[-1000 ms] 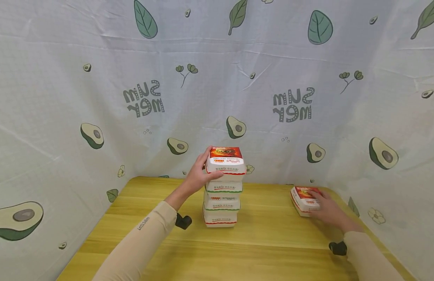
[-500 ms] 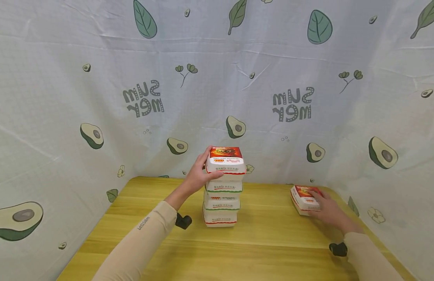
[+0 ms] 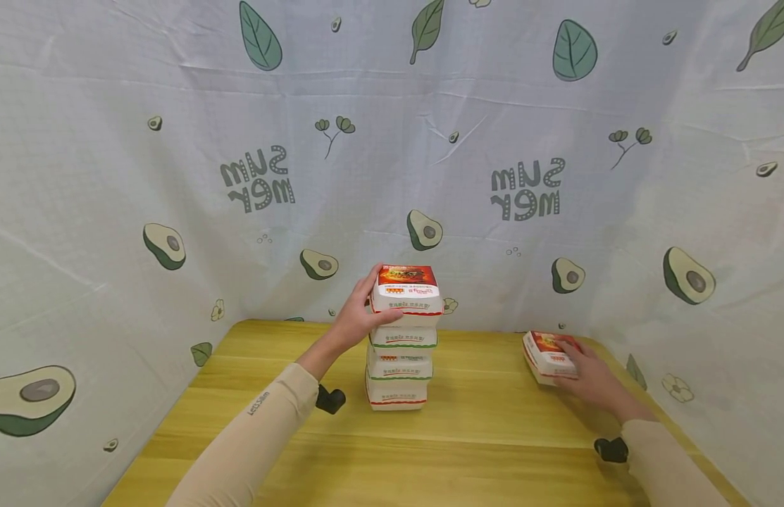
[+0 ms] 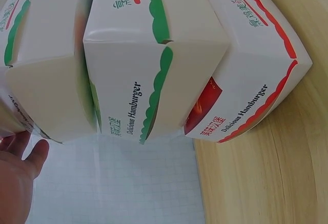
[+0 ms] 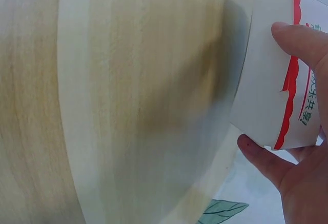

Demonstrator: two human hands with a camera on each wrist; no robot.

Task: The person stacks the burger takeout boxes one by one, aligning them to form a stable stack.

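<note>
Several white cardboard hamburger boxes stand in one column near the middle of the table. My left hand (image 3: pixel 358 317) grips the top box (image 3: pixel 407 299), thumb across its front and fingers at its far left side. Below it come two green-trimmed boxes (image 4: pixel 123 55) and a red-trimmed bottom box (image 3: pixel 396 396), slightly offset from one another. At the table's far right, my right hand (image 3: pixel 589 377) holds another red-trimmed hamburger box (image 3: pixel 546 359), its lid printed with a burger. In the right wrist view, thumb and fingers lie around the sides of that box (image 5: pixel 266 65).
The wooden table (image 3: pixel 480 415) ends at the back and sides against a hanging white cloth (image 3: pixel 366 183) printed with avocados and leaves. Black straps with small mounts (image 3: pixel 331 400) sit at both wrists. A shadow falls on the wood beside the right-hand box.
The right-hand box has shifted slightly up in the head view, with the right hand staying on it. My left hand and the stack keep their place; the view has drifted a little.
</note>
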